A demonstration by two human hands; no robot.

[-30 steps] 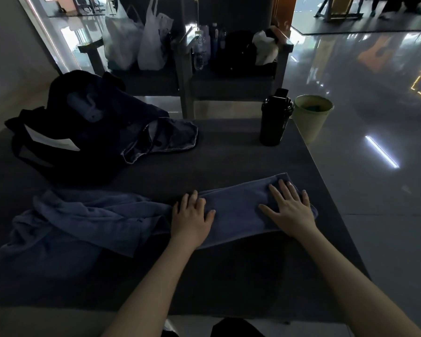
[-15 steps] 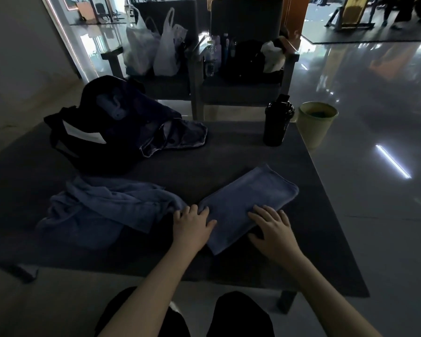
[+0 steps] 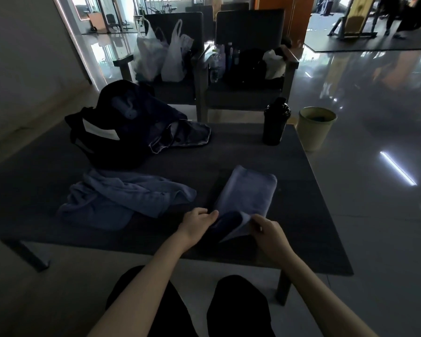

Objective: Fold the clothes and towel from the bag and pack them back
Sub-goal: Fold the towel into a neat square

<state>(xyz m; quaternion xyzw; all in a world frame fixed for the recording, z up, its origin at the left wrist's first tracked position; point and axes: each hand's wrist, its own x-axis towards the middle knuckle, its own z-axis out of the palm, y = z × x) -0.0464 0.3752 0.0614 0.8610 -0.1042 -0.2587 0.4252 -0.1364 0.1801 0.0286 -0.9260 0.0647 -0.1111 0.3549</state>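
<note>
A folded blue towel [image 3: 248, 190] lies lengthwise on the dark table [image 3: 301, 215], pointing away from me. Its near end is lifted off the table. My left hand [image 3: 197, 221] pinches the near left corner and my right hand [image 3: 265, 227] pinches the near right corner, curling that end upward. A crumpled blue garment [image 3: 122, 198] lies to the left of the towel. Behind it stands the open black bag [image 3: 117, 132], with a dark blue garment [image 3: 182, 137] spilling from its mouth.
A black shaker bottle [image 3: 275, 122] stands at the table's far right. A pale green bin [image 3: 315, 127] sits on the floor beyond the table's right corner. Two dark chairs behind the table hold white plastic bags [image 3: 161, 57] and bottles. My knees are under the near edge.
The towel turned from lying crosswise to pointing away from me. Both hands went from resting flat on it to pinching and lifting its near end. The camera pulled back.
</note>
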